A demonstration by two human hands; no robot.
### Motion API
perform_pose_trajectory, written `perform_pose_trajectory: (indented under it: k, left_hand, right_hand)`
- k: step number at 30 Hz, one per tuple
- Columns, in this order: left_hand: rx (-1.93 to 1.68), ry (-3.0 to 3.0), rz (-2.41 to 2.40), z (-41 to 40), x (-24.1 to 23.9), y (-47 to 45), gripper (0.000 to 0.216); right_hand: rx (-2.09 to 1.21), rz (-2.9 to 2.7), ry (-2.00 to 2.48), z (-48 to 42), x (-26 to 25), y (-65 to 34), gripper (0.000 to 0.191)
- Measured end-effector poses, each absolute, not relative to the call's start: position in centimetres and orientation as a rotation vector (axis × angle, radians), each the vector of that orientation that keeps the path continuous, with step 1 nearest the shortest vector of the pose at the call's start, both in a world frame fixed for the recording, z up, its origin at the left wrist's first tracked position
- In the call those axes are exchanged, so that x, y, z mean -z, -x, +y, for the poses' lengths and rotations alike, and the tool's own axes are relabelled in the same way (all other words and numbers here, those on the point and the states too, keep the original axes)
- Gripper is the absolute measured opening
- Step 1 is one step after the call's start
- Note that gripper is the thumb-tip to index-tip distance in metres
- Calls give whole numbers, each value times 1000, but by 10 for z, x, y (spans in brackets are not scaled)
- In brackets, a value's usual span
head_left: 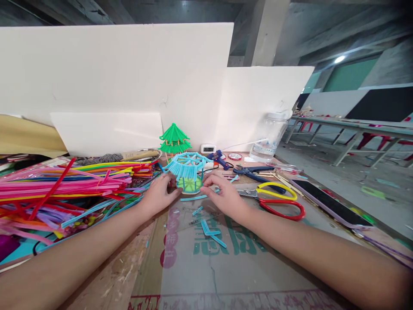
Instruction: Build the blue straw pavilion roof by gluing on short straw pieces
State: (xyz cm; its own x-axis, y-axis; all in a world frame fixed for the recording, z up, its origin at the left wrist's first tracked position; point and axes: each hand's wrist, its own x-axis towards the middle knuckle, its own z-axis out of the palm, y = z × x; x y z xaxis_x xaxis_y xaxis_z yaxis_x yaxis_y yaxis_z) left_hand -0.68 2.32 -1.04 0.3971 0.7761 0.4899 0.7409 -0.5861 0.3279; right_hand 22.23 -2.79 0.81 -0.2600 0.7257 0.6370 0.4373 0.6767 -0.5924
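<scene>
White panels (112,73) wall off my distant tabletop (109,275) at 12 o'clock, fuzzy stems (64,187) heap up at 9, scissors (263,201) and, by the edge, a phone (325,202) lie between 3 and 4, and my widest room opens at 6, around blue offcuts (205,227). The blue canopied model (180,169) stands upright at 2 o'clock from the left hand (159,191) and 10 from the right hand (226,196); both curve their fingers at its green base (189,185), though whether they are clamped I cannot tell.
</scene>
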Motion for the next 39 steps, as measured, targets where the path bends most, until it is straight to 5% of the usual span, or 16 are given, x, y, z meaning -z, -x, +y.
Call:
perform_pose_trajectory:
  k: [4, 10, 17, 23, 39]
  left_hand:
    - [-937, -2617, 1381, 23, 10, 7, 24]
    - [-946, -2642, 1303, 20, 7, 6, 30]
    - [-793, -2775, 1120, 16, 7, 8, 31]
    - [-823, -2811, 1144, 13, 8, 6, 31]
    - [-886, -2855, 1180, 13, 7, 6, 30]
  right_hand:
    - [-336, -2019, 891, -28, -6, -222, 24]
    - [-481, -1841, 1105, -22, -2, -223, 8]
    - [-530, -1716, 1151, -4, 2, -235, 31]
    - [-688, -1850, 1090, -5, 3, -230, 13]
    - [-716, -1845, 1167, 0, 10, -233, 23]
